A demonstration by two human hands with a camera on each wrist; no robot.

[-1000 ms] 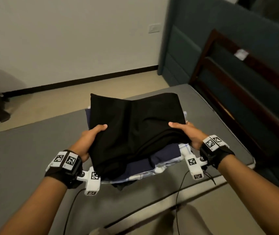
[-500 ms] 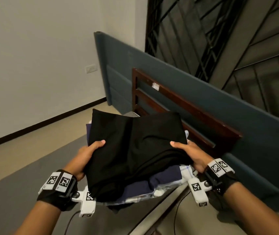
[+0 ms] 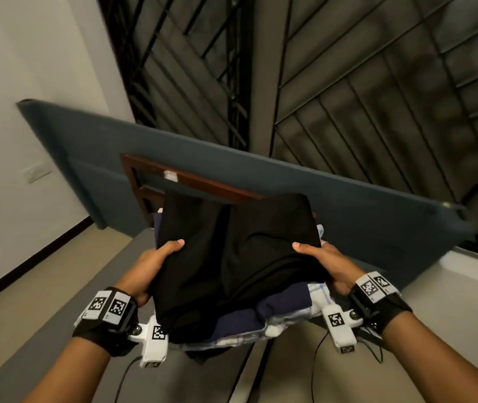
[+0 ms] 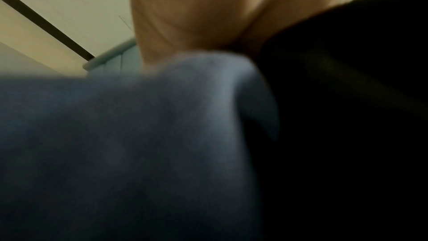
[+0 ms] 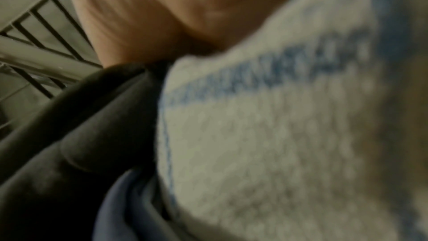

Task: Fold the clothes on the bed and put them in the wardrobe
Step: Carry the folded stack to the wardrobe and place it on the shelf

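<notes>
Both wrist views are heavily blurred. In the left wrist view, soft blue cloth [image 4: 139, 144] and black cloth [image 4: 347, 116] fill most of the picture, and only part of the left hand [image 4: 197, 10] shows, cut off at the top edge. In the right wrist view, a white cloth with blue stitching [image 5: 266, 125] hides the fingers of the right hand [image 5: 162, 6]. In the head view, the fingers of both hands lie hidden beneath the stack of folded clothes [image 3: 237, 263], and both forearms run off the bottom edge.

Left hand [image 3: 156, 267] at left edge, right hand [image 3: 323, 261] at right edge of folded clothes stack [image 3: 240, 257]; grey mattress [image 3: 66, 315] below-left, dark blue padded headboard [image 3: 261, 170] behind.
</notes>
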